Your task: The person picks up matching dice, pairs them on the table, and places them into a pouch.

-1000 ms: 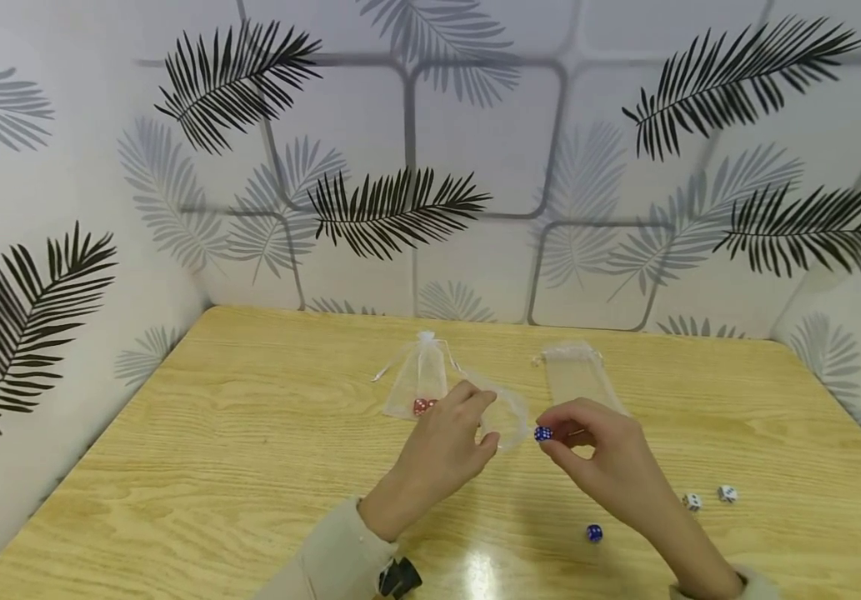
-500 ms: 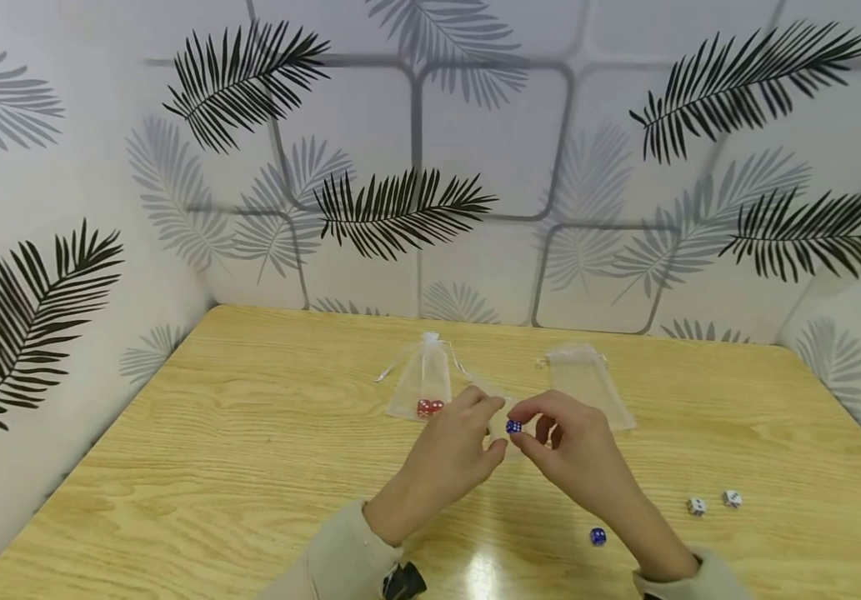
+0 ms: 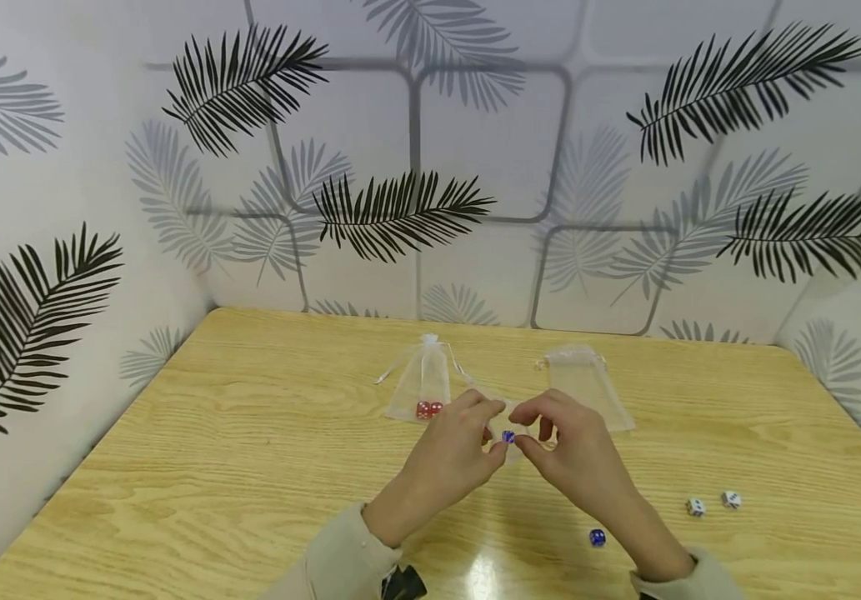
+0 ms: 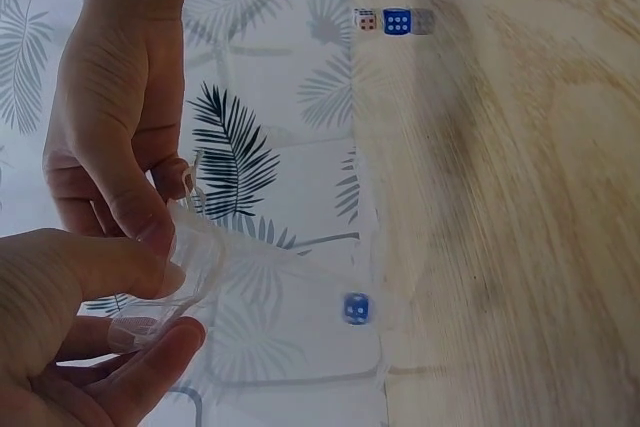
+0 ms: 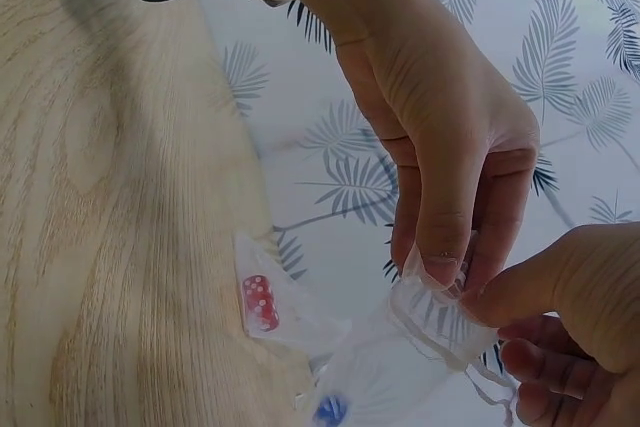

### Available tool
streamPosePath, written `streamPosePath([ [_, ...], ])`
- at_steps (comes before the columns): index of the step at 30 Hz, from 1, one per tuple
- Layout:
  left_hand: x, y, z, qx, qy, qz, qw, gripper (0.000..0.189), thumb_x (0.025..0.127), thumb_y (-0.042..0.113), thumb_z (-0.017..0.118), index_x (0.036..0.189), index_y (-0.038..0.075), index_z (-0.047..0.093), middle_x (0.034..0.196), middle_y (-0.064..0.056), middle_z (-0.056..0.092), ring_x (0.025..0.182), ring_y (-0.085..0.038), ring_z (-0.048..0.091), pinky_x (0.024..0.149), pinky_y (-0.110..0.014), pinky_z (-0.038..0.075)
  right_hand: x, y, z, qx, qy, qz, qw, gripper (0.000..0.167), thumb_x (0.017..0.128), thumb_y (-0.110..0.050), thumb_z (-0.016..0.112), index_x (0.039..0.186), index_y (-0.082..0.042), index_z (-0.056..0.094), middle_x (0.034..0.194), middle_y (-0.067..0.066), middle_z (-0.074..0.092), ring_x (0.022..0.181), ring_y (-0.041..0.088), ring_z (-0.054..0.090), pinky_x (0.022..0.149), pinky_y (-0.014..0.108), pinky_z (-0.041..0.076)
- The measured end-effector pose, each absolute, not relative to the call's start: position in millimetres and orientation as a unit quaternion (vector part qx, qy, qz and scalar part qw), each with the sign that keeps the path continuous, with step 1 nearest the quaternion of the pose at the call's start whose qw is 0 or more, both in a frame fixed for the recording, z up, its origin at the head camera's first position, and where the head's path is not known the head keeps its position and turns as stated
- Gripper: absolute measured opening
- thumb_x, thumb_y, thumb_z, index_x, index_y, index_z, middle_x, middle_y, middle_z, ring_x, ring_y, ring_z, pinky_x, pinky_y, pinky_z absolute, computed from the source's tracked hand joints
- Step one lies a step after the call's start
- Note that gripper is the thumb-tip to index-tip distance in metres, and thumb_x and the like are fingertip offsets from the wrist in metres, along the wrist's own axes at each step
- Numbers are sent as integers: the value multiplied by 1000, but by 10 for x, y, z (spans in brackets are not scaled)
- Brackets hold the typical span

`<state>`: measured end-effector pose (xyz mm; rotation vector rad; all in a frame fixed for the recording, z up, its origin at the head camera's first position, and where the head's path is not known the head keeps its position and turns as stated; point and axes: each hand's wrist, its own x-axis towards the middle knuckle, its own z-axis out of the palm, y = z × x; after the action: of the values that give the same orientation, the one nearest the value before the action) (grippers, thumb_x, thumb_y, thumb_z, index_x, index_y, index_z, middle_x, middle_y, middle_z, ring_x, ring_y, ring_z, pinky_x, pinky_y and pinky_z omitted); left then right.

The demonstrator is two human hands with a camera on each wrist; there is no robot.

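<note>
Between both hands hangs a sheer white drawstring bag [image 4: 212,265], its mouth held apart. My left hand [image 3: 454,446] pinches the bag's rim between thumb and fingers. A blue die [image 4: 356,308] shows through the mesh below the mouth, also as the blue die [image 5: 330,409] low in the right wrist view. My right hand [image 3: 576,442] is at the opposite side of the mouth, thumb and index finger apart, no die between them. Its fingertips are close to the rim; whether they touch it is unclear. Another blue die [image 3: 598,538] lies on the table below the right hand.
Behind the left hand, a tied sheer bag [image 3: 421,379] holds red dice [image 3: 428,409]. A flat sheer bag [image 3: 588,387] lies behind the right hand. A white die [image 3: 696,507] and another white die [image 3: 732,499] sit on the wooden table [image 3: 212,467] at right.
My right hand has carried a blue die leftward to the bag's mouth and let it go. The die has dropped into the bag. The left hand has stayed nearly still.
</note>
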<state>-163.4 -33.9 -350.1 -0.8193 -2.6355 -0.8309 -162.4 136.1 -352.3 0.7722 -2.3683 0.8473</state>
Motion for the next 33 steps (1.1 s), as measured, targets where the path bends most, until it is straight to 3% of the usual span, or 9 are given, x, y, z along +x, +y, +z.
streamPosePath([
  [15,-1638,-349,-3499,-265,-913,-280,131,37,82,10,71,117,-2,63,102,-10,63,76,-12,60,62,-13,47,-1597,1419,-3459,273,-873,330,233,26,68,10,77,85,-8,68,79,1,64,63,2,49,49,18,42],
  [22,-1629,-346,-3500,-246,-922,-259,151,40,83,12,71,120,-2,62,105,-11,61,77,-13,62,57,-12,46,-1551,1553,-3464,279,-868,326,250,26,68,9,78,84,-9,67,77,-5,62,64,0,48,50,18,45],
  [33,-1629,-336,-3514,-237,-924,-253,164,42,84,16,71,121,-2,62,105,-11,61,61,-6,51,46,-11,36,-1410,1920,-3647,262,-891,314,196,27,70,7,77,83,-13,65,76,-8,61,63,-5,47,51,18,47],
])
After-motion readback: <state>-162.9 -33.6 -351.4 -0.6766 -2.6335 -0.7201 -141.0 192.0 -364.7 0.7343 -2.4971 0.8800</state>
